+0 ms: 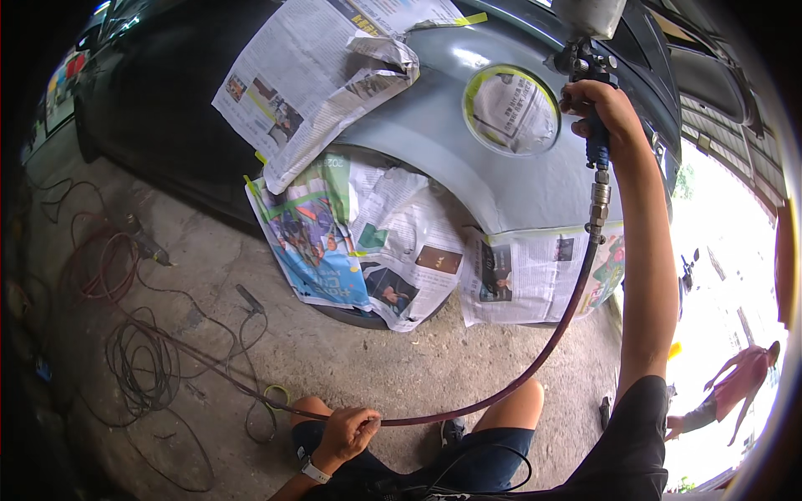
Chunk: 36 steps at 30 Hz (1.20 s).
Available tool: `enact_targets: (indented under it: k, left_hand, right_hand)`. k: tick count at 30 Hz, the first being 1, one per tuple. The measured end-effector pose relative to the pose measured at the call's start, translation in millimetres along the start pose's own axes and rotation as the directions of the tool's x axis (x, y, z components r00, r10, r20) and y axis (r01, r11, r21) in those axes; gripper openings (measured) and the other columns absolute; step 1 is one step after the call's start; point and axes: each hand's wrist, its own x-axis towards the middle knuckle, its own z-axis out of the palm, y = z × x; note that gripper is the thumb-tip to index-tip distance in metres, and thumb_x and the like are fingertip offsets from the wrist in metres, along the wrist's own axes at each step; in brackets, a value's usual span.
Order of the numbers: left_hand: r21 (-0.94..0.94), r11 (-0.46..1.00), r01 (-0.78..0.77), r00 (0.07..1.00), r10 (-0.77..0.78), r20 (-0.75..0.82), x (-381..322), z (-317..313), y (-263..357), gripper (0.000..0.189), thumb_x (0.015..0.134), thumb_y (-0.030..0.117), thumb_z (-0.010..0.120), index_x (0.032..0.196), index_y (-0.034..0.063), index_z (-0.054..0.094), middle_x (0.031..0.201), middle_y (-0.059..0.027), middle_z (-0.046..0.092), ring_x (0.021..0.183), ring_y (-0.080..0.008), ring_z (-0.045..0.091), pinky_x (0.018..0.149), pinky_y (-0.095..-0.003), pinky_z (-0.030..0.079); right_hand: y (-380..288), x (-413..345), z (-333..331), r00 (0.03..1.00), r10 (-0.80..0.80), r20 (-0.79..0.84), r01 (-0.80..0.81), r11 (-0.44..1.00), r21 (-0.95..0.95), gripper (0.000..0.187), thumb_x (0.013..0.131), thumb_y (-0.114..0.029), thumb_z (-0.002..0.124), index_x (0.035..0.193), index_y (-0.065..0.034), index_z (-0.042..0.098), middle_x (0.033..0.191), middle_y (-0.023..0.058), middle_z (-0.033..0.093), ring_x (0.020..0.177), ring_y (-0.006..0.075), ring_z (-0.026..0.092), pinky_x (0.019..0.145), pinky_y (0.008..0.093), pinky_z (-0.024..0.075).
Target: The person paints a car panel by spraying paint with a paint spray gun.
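My right hand (598,113) grips the handle of a gravity-feed spray gun (583,62), its paint cup (589,15) on top. The nozzle points left, over the grey car fender panel (420,131). Lower down, my left hand (351,432) is closed around the dark red air hose (438,418), which curves up to the metal coupling (599,200) under the gun. On the panel, newspaper edged with yellow-green masking tape covers a round area (515,111). More newspaper masks the wheel (407,250), the lower right edge (520,275) and the panel's upper left (301,81).
Coiled black cable (144,363) and loops of red hose (106,269) lie on the concrete floor (376,357) at left, near a dark power tool (147,241). A roll of tape (276,396) rests by my left knee. Outside at right is another person (739,382).
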Motion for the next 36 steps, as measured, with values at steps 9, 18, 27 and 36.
enact_targets:
  k: [9, 18, 27, 36]
  left_hand:
    - [0.043, 0.999, -0.018, 1.0, 0.018, -0.011, -2, 0, 2, 0.03, 0.097, 0.032, 0.063, 0.096, 0.0029, 0.072, 0.071, -0.0086, 0.067, 0.062, -0.0232, 0.061, 0.064, -0.0361, 0.047]
    - [0.037, 0.998, -0.042, 0.999, 0.042, -0.026, -4, 5, -3, 0.025, 0.095, 0.028, 0.067, 0.096, 0.0039, 0.072, 0.069, -0.0085, 0.066, 0.061, -0.0243, 0.063, 0.06, -0.0376, 0.048]
    - [0.035, 0.998, -0.042, 0.999, 0.043, -0.01, -1, 4, -2, 0.028, 0.096, 0.03, 0.066, 0.098, 0.0025, 0.073, 0.072, -0.0098, 0.067, 0.062, -0.0234, 0.062, 0.061, -0.0356, 0.048]
    - [0.032, 0.999, -0.018, 1.0, 0.018, 0.01, -8, 5, -8, 0.026, 0.096, 0.028, 0.066, 0.097, 0.0029, 0.072, 0.072, -0.0093, 0.067, 0.062, -0.0224, 0.064, 0.06, -0.0343, 0.048]
  right_hand:
    - [-11, -9, 39, 0.989, 0.009, 0.148, -0.011, 1.0, 0.016, 0.017, 0.084, -0.013, 0.071, 0.091, 0.0015, 0.067, 0.079, 0.01, 0.069, 0.063, 0.0147, 0.064, 0.046, 0.0262, 0.0452]
    - [-9, -28, 53, 0.948, 0.013, 0.318, -0.036, 0.997, 0.067, 0.021, 0.085, -0.013, 0.072, 0.098, 0.0014, 0.066, 0.086, 0.0128, 0.071, 0.074, 0.0144, 0.068, 0.043, 0.0255, 0.0442]
    - [-1, -22, 38, 0.986, -0.016, 0.166, 0.014, 1.0, 0.012, 0.021, 0.086, -0.016, 0.07, 0.097, 0.0018, 0.068, 0.082, 0.0114, 0.071, 0.068, 0.0122, 0.064, 0.045, 0.0243, 0.0435]
    - [8, -33, 26, 0.999, -0.048, 0.012, 0.048, 0.999, -0.019, 0.019, 0.087, -0.018, 0.07, 0.089, -0.0001, 0.068, 0.078, 0.0054, 0.064, 0.063, 0.0095, 0.056, 0.046, 0.024, 0.0428]
